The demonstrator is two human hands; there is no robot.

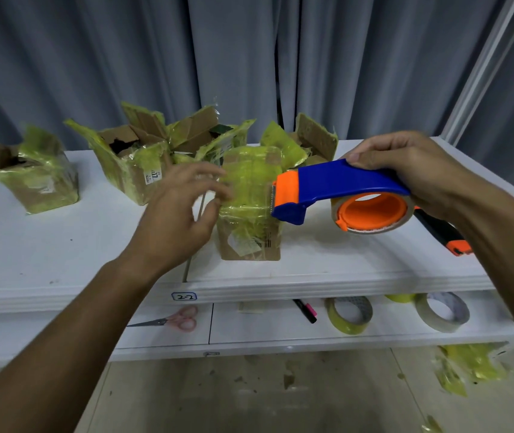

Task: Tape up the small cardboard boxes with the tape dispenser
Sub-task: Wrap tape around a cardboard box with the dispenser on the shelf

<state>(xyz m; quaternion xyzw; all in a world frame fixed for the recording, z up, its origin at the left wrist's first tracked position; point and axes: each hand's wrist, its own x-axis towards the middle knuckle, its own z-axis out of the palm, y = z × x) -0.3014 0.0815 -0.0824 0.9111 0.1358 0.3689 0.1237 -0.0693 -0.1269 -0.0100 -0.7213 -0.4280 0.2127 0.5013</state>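
Note:
A small cardboard box (251,210), closed and wrapped in yellowish tape, stands near the front of the white table (62,245). My right hand (412,164) grips the blue and orange tape dispenser (340,189), whose orange cutter end touches the box's upper right side. My left hand (183,207) hovers at the box's left side with fingers spread, blurred, fingertips at the box's edge. Behind stand several opened boxes with torn yellow tape: one at far left (35,179), one at centre left (133,164), one at back right (309,142).
An orange and black utility knife (443,232) lies on the table under my right wrist. The lower shelf holds pink scissors (174,320), a black marker (305,310) and two tape rolls (348,314) (441,310). Yellow tape scraps (468,367) litter the floor.

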